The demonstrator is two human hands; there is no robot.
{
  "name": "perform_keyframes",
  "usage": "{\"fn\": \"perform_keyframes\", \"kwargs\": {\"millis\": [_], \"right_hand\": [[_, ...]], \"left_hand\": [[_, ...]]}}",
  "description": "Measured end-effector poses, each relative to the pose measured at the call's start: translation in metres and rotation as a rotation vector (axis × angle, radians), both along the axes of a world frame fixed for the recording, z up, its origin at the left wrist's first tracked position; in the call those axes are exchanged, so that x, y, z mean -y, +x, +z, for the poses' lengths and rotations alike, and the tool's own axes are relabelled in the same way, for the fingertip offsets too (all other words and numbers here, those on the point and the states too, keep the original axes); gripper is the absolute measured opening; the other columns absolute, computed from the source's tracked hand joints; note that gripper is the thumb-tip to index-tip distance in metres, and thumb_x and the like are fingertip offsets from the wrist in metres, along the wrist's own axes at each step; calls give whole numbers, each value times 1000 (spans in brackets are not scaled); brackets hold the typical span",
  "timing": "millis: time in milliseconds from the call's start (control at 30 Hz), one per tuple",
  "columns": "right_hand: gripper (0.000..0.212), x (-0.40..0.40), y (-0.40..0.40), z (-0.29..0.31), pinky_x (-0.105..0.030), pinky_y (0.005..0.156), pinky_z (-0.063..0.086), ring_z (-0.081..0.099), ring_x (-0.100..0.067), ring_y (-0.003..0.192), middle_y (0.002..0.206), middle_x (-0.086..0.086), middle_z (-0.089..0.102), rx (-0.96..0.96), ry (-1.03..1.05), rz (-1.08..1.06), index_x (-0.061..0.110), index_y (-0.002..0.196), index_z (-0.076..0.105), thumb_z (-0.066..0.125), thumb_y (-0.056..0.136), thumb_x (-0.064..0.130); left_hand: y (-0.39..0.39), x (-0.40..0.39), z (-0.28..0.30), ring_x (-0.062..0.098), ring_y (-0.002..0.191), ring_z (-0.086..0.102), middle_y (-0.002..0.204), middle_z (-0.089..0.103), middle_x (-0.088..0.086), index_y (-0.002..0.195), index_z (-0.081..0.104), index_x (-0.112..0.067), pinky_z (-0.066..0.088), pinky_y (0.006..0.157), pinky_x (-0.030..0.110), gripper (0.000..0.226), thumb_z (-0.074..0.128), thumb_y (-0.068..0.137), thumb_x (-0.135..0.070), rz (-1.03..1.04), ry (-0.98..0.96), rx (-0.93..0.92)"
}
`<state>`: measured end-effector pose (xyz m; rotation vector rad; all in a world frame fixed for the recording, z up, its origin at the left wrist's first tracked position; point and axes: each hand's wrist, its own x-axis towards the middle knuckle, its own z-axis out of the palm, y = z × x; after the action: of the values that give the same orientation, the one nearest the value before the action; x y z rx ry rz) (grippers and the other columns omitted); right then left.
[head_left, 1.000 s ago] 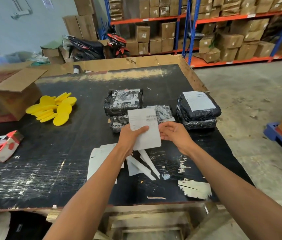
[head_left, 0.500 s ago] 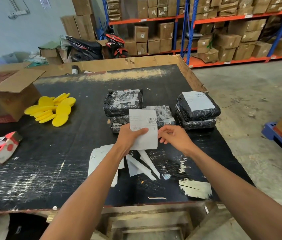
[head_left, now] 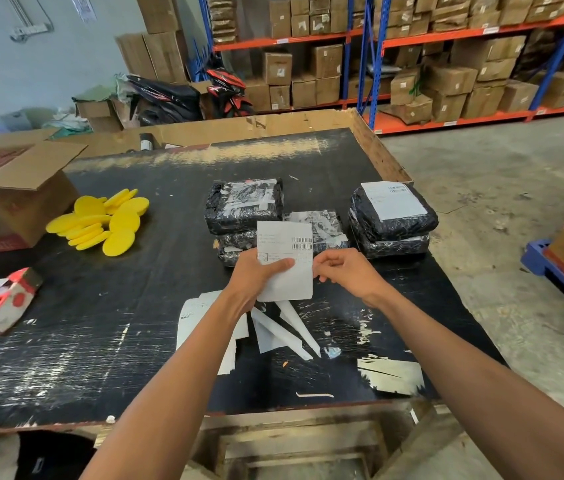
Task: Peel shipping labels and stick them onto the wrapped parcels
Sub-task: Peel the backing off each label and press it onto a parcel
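Note:
I hold a white shipping label (head_left: 285, 244) with a barcode upright above the black table (head_left: 100, 323). My left hand (head_left: 256, 275) grips its lower left part, thumb across the front. My right hand (head_left: 346, 271) pinches its right edge with the fingertips. Behind the label lies a stack of black wrapped parcels (head_left: 244, 206) without labels, with another parcel (head_left: 329, 226) beside it. To the right stands a second stack of black parcels (head_left: 393, 216); its top one carries a white label (head_left: 391, 200).
White backing strips and label sheets (head_left: 273, 334) lie under my wrists. Yellow round pads (head_left: 107, 220) and an open cardboard box (head_left: 14, 195) sit at the left, a red tape dispenser (head_left: 0, 303) nearer. Shelves of cartons stand behind. The table's right edge drops to concrete floor.
The label has turned more upright and risen slightly. My right hand shifted from the label's lower right corner up to its right edge.

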<state>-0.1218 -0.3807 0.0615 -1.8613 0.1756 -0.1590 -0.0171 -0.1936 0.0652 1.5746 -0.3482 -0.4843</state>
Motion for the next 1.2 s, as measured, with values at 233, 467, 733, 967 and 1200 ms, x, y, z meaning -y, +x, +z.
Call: {"fn": "perform_keyframes", "kwargs": {"millis": [233, 467, 733, 967, 1200], "right_hand": [[9, 3, -1, 9, -13, 64, 47, 63, -5, 71, 78, 4, 76, 8, 94, 126, 13, 93, 78, 72, 89, 8], [9, 4, 1, 9, -16, 67, 50, 64, -5, 71, 85, 0, 78, 14, 39, 81, 13, 96, 79, 72, 90, 13], [7, 2, 7, 5, -22, 74, 55, 68, -9, 82, 88, -3, 78, 7, -64, 44, 12, 91, 79, 74, 86, 12], [8, 2, 7, 3, -20, 74, 54, 69, -10, 85, 86, 1, 78, -3, -87, 59, 10, 91, 78, 71, 88, 12], [10, 3, 9, 3, -29, 81, 57, 70, -26, 83, 87, 6, 78, -1, -106, 26, 14, 89, 79, 71, 87, 19]], "left_hand": [[2, -6, -1, 27, 105, 72, 115, 75, 10, 120, 69, -3, 59, 83, 36, 41, 79, 80, -2, -110, -79, -127], [5, -8, -1, 26, 104, 73, 115, 75, 9, 119, 70, -3, 58, 86, 37, 41, 80, 79, -4, -80, -70, -123], [10, -7, -3, 24, 104, 73, 113, 76, 6, 117, 72, -5, 58, 90, 39, 41, 83, 77, -6, -51, -9, -50], [11, -6, -3, 25, 104, 73, 113, 76, 7, 116, 72, -4, 57, 91, 39, 41, 83, 77, -7, -45, 10, -24], [12, -6, -4, 25, 104, 73, 113, 76, 5, 116, 72, -6, 56, 95, 44, 42, 85, 76, -9, -25, 19, -15]]}}
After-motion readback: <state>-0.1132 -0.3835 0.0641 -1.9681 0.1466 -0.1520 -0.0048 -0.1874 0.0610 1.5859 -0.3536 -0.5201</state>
